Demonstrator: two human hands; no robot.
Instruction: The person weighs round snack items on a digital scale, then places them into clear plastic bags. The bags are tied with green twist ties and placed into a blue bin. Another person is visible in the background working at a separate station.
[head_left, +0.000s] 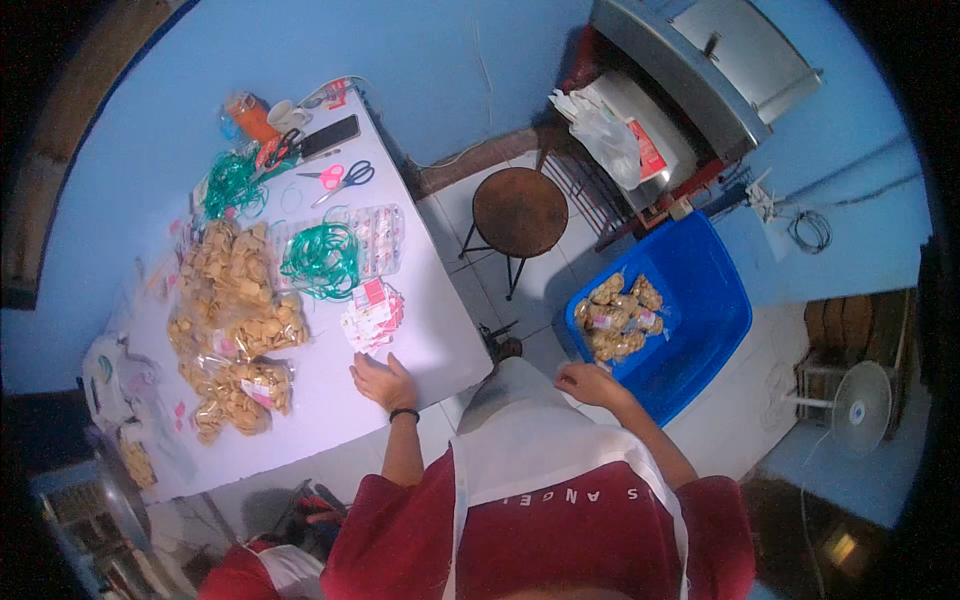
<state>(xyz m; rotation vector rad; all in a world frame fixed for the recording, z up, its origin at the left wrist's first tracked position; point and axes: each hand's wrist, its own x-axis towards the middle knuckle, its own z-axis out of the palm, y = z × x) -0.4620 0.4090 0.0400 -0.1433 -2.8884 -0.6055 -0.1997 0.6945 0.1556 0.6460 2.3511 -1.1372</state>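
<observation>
My left hand (384, 381) rests at the near end of a white table (450, 330), its fingertips beside a loose pile of printed paper labels (373, 319). It seems to hold nothing. Beyond the labels, green plastic ribbon (322, 259) lies coiled on flat packs. Clear bags of round tan snacks (259, 326) are heaped to the left, some with labels. My right hand (592, 384) hangs near the rim of a blue plastic tub (705, 300), fingers curled; whether they hold anything cannot be told. Several filled bags (619, 315) lie in the tub.
Scissors (345, 180), a phone (330, 136), a mug (286, 116) and more green ribbon (229, 184) are at the table's far end. A round stool (520, 211) stands between table and metal appliance (690, 67). A person in red (247, 570) is at lower left; a fan (861, 409) stands right.
</observation>
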